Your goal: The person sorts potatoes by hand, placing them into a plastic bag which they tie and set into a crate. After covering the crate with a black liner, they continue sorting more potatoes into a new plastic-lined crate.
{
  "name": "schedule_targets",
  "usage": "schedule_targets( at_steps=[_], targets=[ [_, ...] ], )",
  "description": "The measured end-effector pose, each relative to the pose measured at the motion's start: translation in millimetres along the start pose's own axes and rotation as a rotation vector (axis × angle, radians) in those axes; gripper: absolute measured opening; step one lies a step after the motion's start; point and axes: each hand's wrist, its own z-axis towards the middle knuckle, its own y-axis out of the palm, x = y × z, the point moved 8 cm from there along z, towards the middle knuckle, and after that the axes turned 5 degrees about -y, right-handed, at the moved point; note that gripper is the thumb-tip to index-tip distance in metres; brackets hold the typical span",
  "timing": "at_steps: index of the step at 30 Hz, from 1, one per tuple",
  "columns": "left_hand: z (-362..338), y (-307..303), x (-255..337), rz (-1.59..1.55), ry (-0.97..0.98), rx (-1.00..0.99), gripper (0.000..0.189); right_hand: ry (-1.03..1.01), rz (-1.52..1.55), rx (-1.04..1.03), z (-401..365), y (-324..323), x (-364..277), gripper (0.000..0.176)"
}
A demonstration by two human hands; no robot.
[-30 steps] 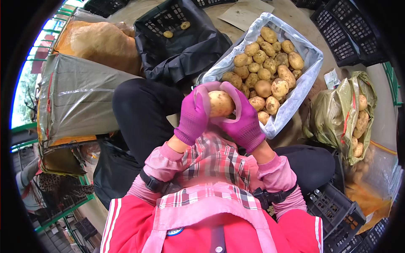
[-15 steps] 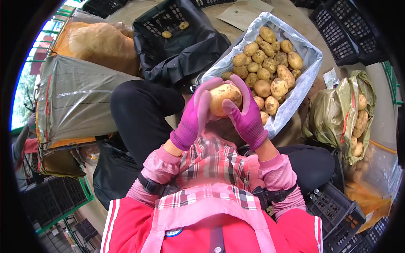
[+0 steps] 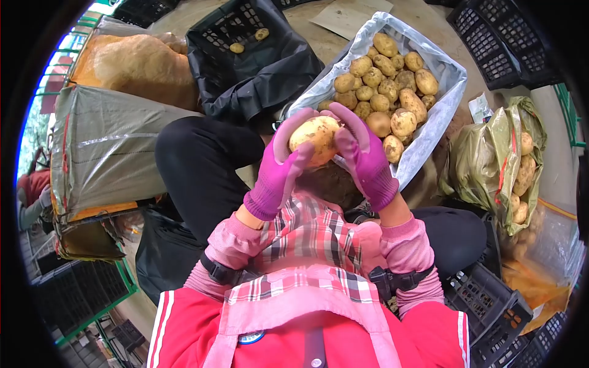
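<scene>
A large pale-yellow potato with brown dirt specks is held up in front of my lap. My left hand, in a purple-pink glove, wraps its left side, the thumb across the near face. On the other side my right hand, gloved alike, curls its fingers against the potato's right edge; its fingertips are partly hidden behind it. Just beyond the hands stands a crate lined with whitish-blue sheeting. Many dirt-marked potatoes of mixed sizes fill it.
Left of that crate, a black-lined crate holds two small potatoes. Sacks stand at the left, one showing potatoes under orange mesh. An olive bag with potatoes is at right, near black crates. Another person's arm shows far left.
The potato has turned and shifted slightly left and down in my hands. My right thumb has slid off its front face to the right edge, and my left thumb now lies across the front.
</scene>
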Motion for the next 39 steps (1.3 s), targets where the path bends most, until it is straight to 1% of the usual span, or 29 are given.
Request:
schedule_targets(
  at_steps=[2,3,4,6,7,9,10,12,15,16,18,21,23,25,27,30,32,34,36,38,39],
  targets=[
    [1.2,-3.2,1.2,0.046,0.008,0.014,0.062,-0.023,-0.16,-0.074,0.6,7.5,-12.2,0.051],
    [0.9,-4.7,-0.4,0.077,-0.004,0.025,0.062,-0.022,-0.128,-0.107,-0.1,8.2,-8.7,0.053],
    [0.4,-5.8,-1.8,0.108,-0.018,0.033,0.062,0.068,-0.038,-0.127,-0.7,8.6,-4.6,0.053],
    [-0.2,-4.1,5.3,0.107,0.016,0.012,0.064,0.246,0.134,-0.157,-3.0,8.9,-2.6,0.052],
    [-0.6,-1.9,7.5,0.102,0.034,0.002,0.065,0.205,0.124,-0.164,-1.7,7.3,-7.9,0.051],
    [-1.3,-0.4,10.8,0.209,0.1,0.008,0.065,0.118,0.109,-0.183,2.9,7.2,-16.1,0.052],
    [-2.1,-0.3,12.6,0.266,0.131,0.011,0.066,0.14,0.148,-0.156,2.4,7.0,-14.3,0.051],
    [-2.4,0.0,12.6,0.28,0.133,0.016,0.067,0.185,0.224,-0.102,0.4,6.2,-10.1,0.051],
    [-0.9,0.9,13.6,0.223,0.118,0.012,0.068,0.01,0.072,-0.073,2.1,1.1,-14.2,0.05],
    [-0.6,0.6,14.4,0.192,0.107,0.009,0.068,0.06,0.157,-0.083,1.3,1.6,-11.4,0.05],
    [-1.4,1.9,20.7,0.281,0.151,0.007,0.069,0.162,0.322,-0.104,-0.6,1.8,-9.4,0.049],
    [-2.4,3.4,20.8,0.352,0.182,0.016,0.071,0.331,0.305,-0.083,-1.5,4.4,-9.5,0.05],
    [-3.4,5.0,18.5,0.362,0.186,0.019,0.071,0.283,0.228,-0.1,-1.5,2.9,-12.8,0.049],
    [-2.6,4.7,18.4,0.358,0.189,0.022,0.071,0.261,0.23,-0.092,-1.5,1.9,-13.9,0.049],
    [-3.0,4.1,16.5,0.333,0.18,0.005,0.069,0.268,0.316,-0.068,-3.3,4.7,-8.3,0.048],
    [-3.1,1.6,14.3,0.276,0.157,0.001,0.068,0.107,0.256,-0.054,0.2,2.6,-7.9,0.047],
    [-2.8,1.2,14.5,0.247,0.15,0.005,0.068,0.191,0.332,-0.056,-2.8,3.2,-5.6,0.045],
    [-2.9,0.2,18.3,0.238,0.154,0.019,0.068,0.218,0.337,-0.048,-1.7,5.4,-10.1,0.044],
    [-3.4,0.9,21.4,0.302,0.179,0.027,0.067,0.192,0.274,-0.013,0.0,8.3,-17.5,0.043],
    [-4.5,2.3,22.0,0.354,0.21,0.032,0.066,0.225,0.232,-0.071,-0.9,6.6,-12.4,0.042],
    [-4.1,2.1,20.9,0.374,0.231,0.034,0.066,0.253,0.263,-0.08,-1.5,6.6,-10.2,0.043]
  ],
)
